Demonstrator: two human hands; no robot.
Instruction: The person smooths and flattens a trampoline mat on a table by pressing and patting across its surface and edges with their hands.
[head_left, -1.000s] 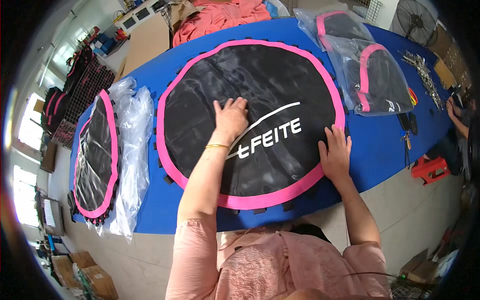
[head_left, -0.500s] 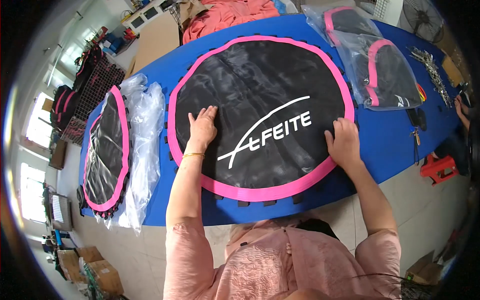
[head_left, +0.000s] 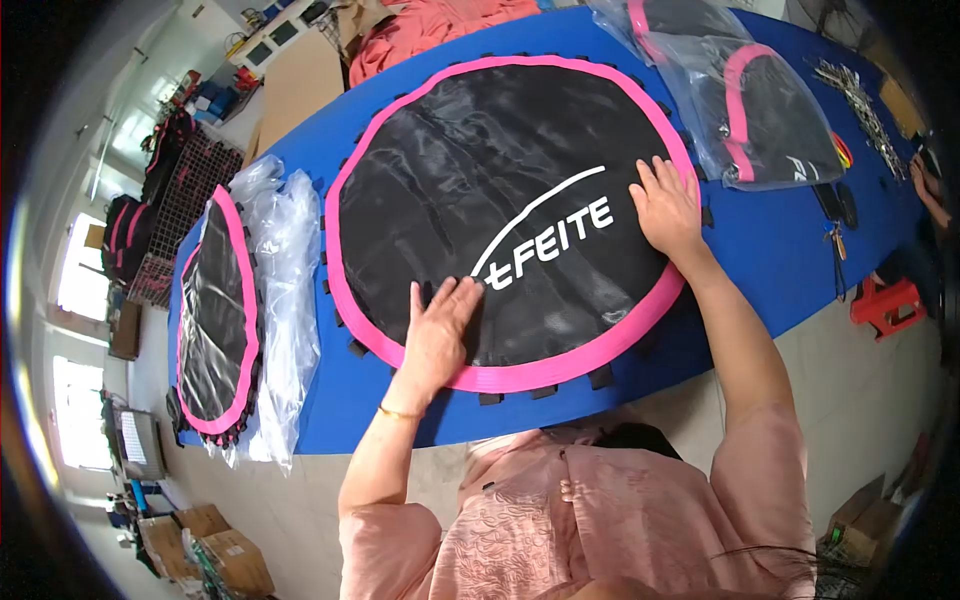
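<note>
A round black trampoline mat (head_left: pixel 430 180) with a pink border, dark webbing tabs and white "FEITE" lettering lies flat on a blue-covered table (head_left: pixel 335 420). My left hand (head_left: pixel 440 325) rests flat on its lower left, fingers out, over the tail of the white logo. Near the right rim, my right hand (head_left: pixel 666 207) lies open on the black fabric, fingers spread and close to the pink border. Neither hand grips anything.
On the left are a folded pink-edged mat (head_left: pixel 215 320) and clear plastic bags (head_left: pixel 285 300). Bagged mats (head_left: pixel 780 115) lie at the upper right, beside metal pieces (head_left: pixel 865 110) and a tool with an orange handle (head_left: pixel 836 240). A red stool (head_left: pixel 888 305) and another person's hand (head_left: pixel 930 185) are at far right.
My left hand has slid down and right, from the mat's left side onto the logo's tail. My right hand has moved up along the right rim, its fingers straightening. The view has shifted slightly.
</note>
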